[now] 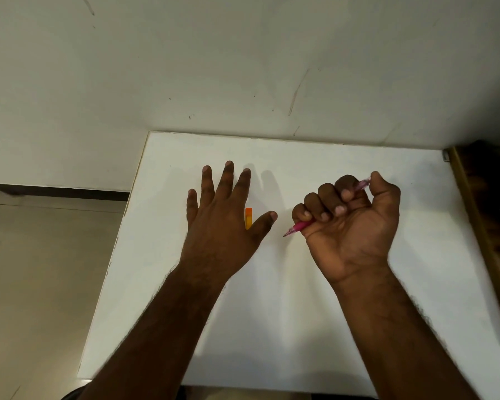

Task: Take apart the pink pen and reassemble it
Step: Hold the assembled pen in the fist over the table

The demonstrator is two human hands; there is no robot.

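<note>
Two hands over the tabletop [300, 327]: right hand [350, 223] gripped the pink pen [299, 226], tip pointing near-left toward the flat, spread left hand [223, 215].

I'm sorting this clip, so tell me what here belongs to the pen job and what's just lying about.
Belongs to the job:
translucent pink plastic pen
right hand, gripping it
left hand, open

Just lying about:
small orange-and-yellow block
white table
</note>
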